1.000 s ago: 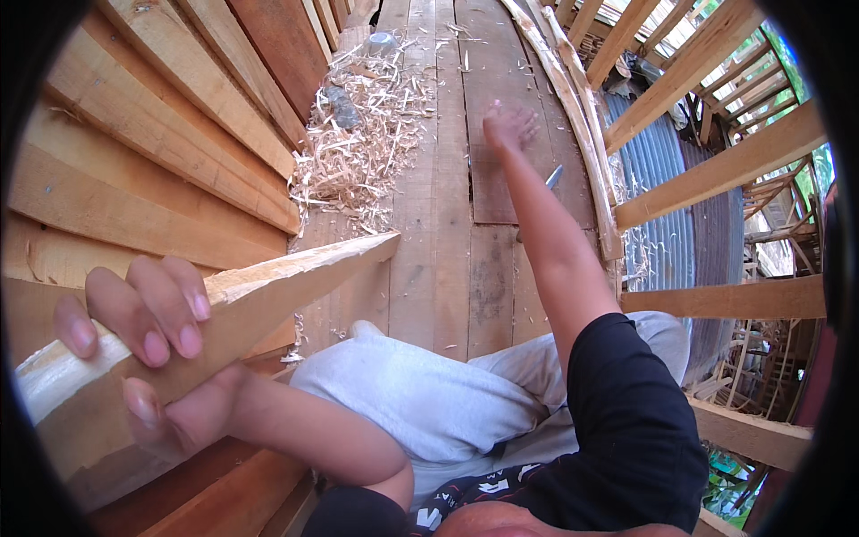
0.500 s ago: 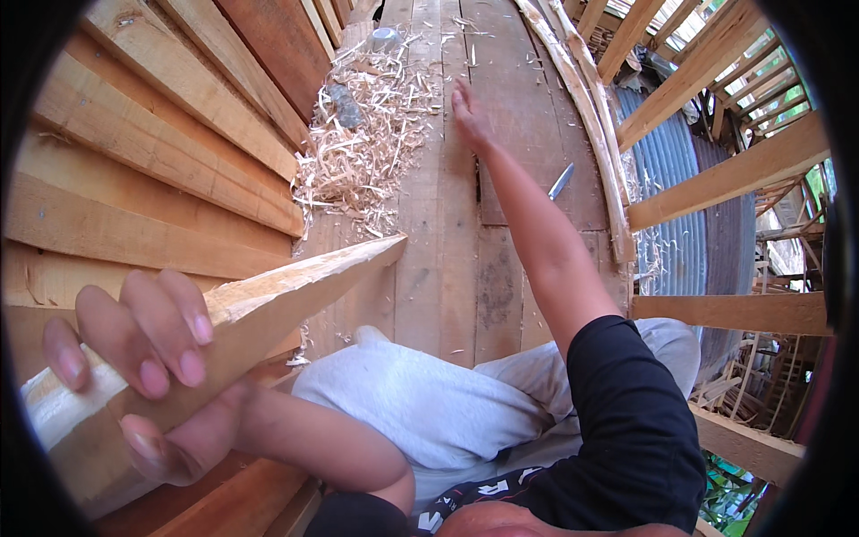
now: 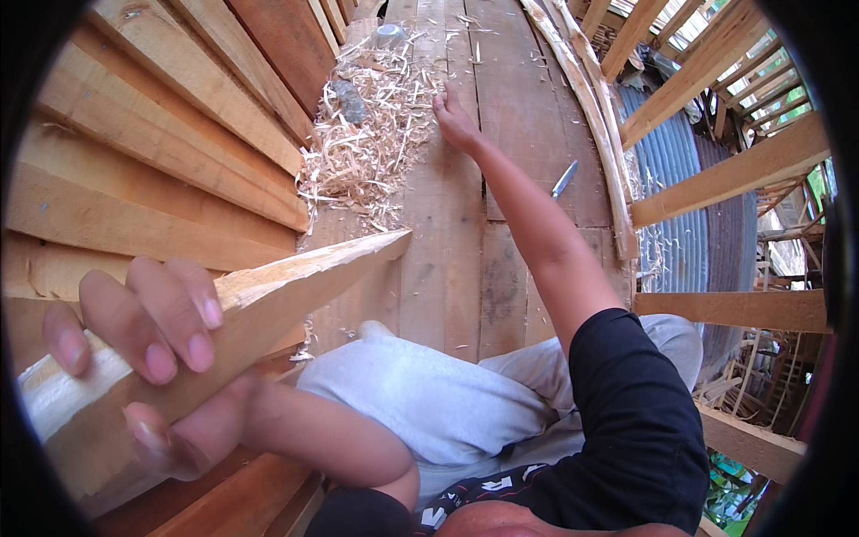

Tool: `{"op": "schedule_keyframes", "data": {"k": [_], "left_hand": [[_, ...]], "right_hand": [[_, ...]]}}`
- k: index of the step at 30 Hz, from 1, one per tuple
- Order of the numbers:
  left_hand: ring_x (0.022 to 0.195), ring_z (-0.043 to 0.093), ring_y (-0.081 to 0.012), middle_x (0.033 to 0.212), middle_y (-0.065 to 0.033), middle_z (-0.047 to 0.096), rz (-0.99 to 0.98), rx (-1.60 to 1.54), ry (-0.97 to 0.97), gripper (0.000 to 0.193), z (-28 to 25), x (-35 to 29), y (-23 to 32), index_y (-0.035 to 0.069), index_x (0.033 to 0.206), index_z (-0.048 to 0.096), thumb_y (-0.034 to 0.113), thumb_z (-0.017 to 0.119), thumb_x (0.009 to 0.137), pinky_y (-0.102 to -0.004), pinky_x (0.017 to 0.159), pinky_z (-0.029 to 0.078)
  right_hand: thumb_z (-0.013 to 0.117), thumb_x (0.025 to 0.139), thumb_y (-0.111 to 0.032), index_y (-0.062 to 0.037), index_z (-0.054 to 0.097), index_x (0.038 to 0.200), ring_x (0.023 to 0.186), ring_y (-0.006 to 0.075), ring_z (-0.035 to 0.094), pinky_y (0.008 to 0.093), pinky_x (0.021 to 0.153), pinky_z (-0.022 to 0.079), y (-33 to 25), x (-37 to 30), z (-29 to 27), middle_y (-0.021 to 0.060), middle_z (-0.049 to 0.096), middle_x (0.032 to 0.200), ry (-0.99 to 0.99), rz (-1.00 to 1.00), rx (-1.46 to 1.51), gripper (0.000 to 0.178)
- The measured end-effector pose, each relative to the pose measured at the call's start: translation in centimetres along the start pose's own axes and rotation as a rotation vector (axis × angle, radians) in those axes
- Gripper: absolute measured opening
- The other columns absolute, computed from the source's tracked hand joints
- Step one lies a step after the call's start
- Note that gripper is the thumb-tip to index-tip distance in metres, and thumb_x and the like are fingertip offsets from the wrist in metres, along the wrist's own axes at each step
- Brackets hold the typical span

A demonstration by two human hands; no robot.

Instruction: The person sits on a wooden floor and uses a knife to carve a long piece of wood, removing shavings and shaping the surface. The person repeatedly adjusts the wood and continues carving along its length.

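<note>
Reaching further up the plank floor (image 3: 447,233), right hand (image 3: 455,121) now open beside the shavings (image 3: 367,152), past the knife (image 3: 564,179); left hand (image 3: 148,358) grips the pointed stake (image 3: 295,286).

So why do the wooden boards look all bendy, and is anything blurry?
Head view: the fisheye lens curves the boards toward a black round rim; the left hand and its wood piece, so close, look huge and slightly soft; daylight is even, brightest past the railing; the right hand by the shavings looks sharp.
</note>
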State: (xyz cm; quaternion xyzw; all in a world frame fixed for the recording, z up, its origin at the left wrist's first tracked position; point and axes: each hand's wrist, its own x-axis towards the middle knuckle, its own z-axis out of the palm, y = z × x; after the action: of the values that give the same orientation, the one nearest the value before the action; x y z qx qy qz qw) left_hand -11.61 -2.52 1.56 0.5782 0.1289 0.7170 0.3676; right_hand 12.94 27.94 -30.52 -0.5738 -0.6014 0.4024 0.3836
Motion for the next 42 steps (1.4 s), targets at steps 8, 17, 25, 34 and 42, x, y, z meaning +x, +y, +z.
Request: {"op": "schedule_keyframes", "data": {"k": [8, 17, 25, 34, 42], "left_hand": [[0.071, 0.045, -0.0117, 0.079, -0.0008, 0.042, 0.03, 0.013, 0.021, 0.038, 0.0, -0.1, 0.1, 0.012, 0.106, 0.04, 0.014, 0.063, 0.076, -0.0298, 0.073, 0.035], [0.071, 0.043, -0.0123, 0.08, -0.0014, 0.041, 0.009, -0.005, -0.008, 0.037, -0.4, -0.1, 0.5, 0.012, 0.107, 0.039, 0.015, 0.06, 0.077, -0.0308, 0.074, 0.035], [0.071, 0.043, -0.0123, 0.08, -0.0016, 0.041, 0.026, -0.011, 0.01, 0.037, -1.3, -0.4, 0.4, 0.012, 0.107, 0.039, 0.016, 0.059, 0.077, -0.0311, 0.074, 0.035], [0.07, 0.044, -0.0126, 0.079, -0.002, 0.041, 0.034, 0.006, 0.024, 0.038, -1.3, -0.6, 0.6, 0.012, 0.108, 0.038, 0.017, 0.06, 0.077, -0.0307, 0.072, 0.036], [0.07, 0.046, -0.0157, 0.078, -0.0066, 0.043, 0.011, -0.043, 0.131, 0.036, 0.3, -0.3, 0.2, 0.007, 0.102, 0.04, 0.014, 0.06, 0.072, -0.0322, 0.07, 0.039]], "right_hand": [[0.038, 0.098, -0.03, -0.0024, 0.025, 0.143, 0.13, 0.0309, 0.038, 0.0364, 0.108, 0.027, -1.6, -0.8, 0.8, 0.0261, 0.047, 0.131, 0.194, -0.094, 0.133, 0.054], [0.041, 0.096, -0.02, -0.0038, 0.04, 0.134, 0.127, 0.0292, 0.043, 0.034, 0.105, 0.032, 0.4, -1.1, 1.7, 0.021, 0.047, 0.134, 0.331, -0.218, 0.189, 0.042], [0.037, 0.092, -0.05, -0.0121, 0.028, 0.145, 0.143, 0.036, 0.003, 0.0586, 0.11, -0.005, -1.2, -5.3, -2.4, 0.0182, 0.015, 0.153, 0.51, 0.265, -0.839, 0.066], [0.032, 0.091, -0.056, -0.0142, 0.019, 0.148, 0.143, 0.037, 0.0, 0.0661, 0.106, -0.002, -3.4, -8.8, -7.8, 0.0194, -0.001, 0.155, 0.154, 0.459, -0.914, 0.072], [0.062, 0.079, -0.037, -0.0072, 0.069, 0.105, 0.101, 0.0304, 0.063, 0.0404, 0.089, 0.048, 2.2, -13.2, -18.8, 0.0194, 0.066, 0.105, 0.023, 0.464, -0.923, 0.041]]}}
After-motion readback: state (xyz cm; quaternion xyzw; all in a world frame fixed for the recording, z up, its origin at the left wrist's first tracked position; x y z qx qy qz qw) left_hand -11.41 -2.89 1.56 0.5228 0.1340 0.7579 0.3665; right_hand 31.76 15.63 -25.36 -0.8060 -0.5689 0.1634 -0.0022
